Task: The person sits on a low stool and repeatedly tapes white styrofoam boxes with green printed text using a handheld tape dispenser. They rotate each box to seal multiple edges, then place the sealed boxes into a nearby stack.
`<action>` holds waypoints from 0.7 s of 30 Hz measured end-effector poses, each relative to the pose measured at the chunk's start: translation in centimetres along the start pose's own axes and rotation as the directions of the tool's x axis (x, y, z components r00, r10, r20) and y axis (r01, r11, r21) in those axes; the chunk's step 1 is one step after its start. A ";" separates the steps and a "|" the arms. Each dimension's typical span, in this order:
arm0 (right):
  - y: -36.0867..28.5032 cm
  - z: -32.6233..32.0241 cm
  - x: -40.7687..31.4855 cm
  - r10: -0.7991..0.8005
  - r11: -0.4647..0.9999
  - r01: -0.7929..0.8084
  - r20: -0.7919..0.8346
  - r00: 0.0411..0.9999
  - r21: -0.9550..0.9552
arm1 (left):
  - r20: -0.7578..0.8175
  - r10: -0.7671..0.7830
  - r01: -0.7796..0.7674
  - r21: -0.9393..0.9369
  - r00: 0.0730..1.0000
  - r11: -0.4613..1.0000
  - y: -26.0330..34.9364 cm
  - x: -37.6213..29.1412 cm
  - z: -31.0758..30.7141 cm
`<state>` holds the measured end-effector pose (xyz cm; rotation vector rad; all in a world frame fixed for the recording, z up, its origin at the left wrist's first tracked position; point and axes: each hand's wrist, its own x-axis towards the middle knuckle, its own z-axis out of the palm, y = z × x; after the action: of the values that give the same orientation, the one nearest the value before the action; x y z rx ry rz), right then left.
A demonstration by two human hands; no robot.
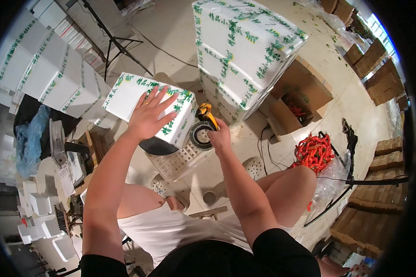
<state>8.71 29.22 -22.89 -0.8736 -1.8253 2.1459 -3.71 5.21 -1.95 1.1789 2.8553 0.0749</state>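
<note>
A white foam box [124, 95] with green printed tape along its edges rests tilted over an upturned perforated plastic crate [166, 162]; a dark round object [157, 146] shows under its near edge. My left hand [152, 116] lies flat on the top of the box, fingers spread. At the box's right side, my right hand [220, 136] grips the handle of a yellow and black tape dispenser [205, 112]. The dispenser carries a large tape roll [197, 135], close to the box's end. My fingers hide part of the handle.
Taped foam boxes [228, 62] stand stacked beyond, with more boxes [52, 76] at the left. A tripod [116, 41] stands behind. At the right are an open cardboard box [291, 110], a pile of red chili peppers [313, 152] and flattened cartons [378, 197]. Black cables [263, 149] cross the floor.
</note>
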 end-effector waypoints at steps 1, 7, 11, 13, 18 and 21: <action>-0.2 0.3 0.3 -0.020 1.000 0.020 0.000 1.000 -0.016 | 0.002 -0.014 0.014 0.010 1.000 1.000 -0.1 -0.1 0.3; -2.5 -1.3 -0.7 0.080 0.986 -0.056 0.155 0.985 -0.155 | -0.083 -0.117 0.120 0.038 0.990 0.992 0.4 1.2 1.9; -1.6 -2.0 -7.2 0.168 0.963 -0.112 0.221 0.961 -0.246 | -0.123 -0.304 0.307 0.000 0.945 0.952 1.4 2.7 3.3; 1.0 -1.8 -8.2 0.016 0.980 0.016 0.159 0.987 -0.197 | -0.120 -0.405 0.405 -0.024 0.906 0.914 2.6 4.0 2.9; 1.5 1.8 -3.7 -0.041 0.994 0.035 -0.056 0.998 -0.106 | -0.095 -0.646 0.614 -0.232 0.758 0.755 2.8 7.7 3.3; -3.0 4.7 -1.1 -0.056 0.993 0.051 -0.043 0.998 -0.103 | 0.021 -0.620 0.449 -0.709 0.784 0.543 -1.7 5.7 1.2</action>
<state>6.36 25.44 -19.36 -0.8778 -1.9278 1.9992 -8.89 8.10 -3.40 0.1093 2.7688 1.1979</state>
